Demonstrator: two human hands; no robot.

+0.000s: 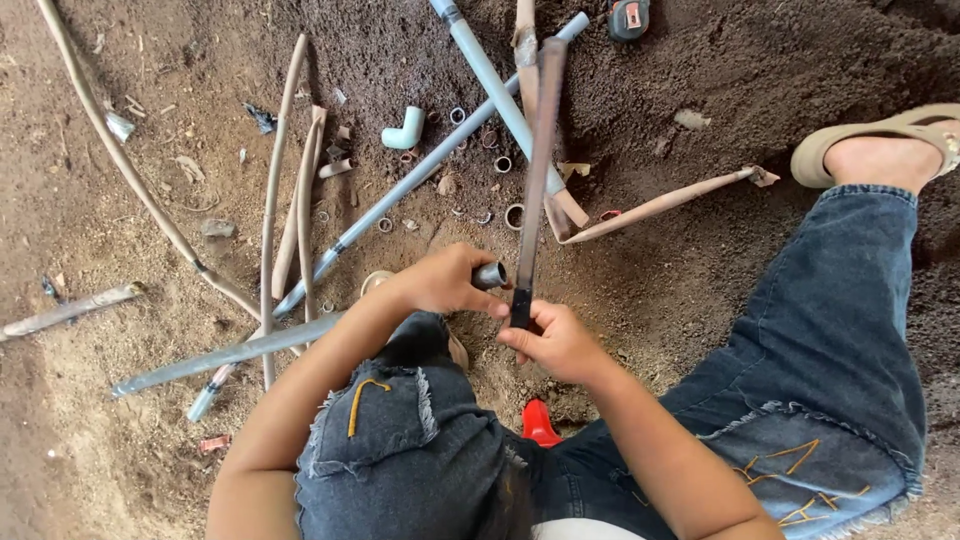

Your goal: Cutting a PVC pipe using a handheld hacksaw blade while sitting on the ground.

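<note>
Down low | left hand (440, 282) clamps short grey plastic pipe stub (489, 275) steady | right hand (556, 342) fist-tight round long dark flat blade (538, 170), edge against stub's end

Hands working pipe over bare soil

Left hand (440, 282) grips a short pipe piece (489, 275); right hand (556, 342) holds a long blade (537, 165) upright beside it, among scattered pipes (420, 175).

- Left hand (440, 282): fingers curled shut in a grip, forearm reaching forward over the knee.
- Right hand (555, 342): fist closed, thumb up, just beside the left.
</note>
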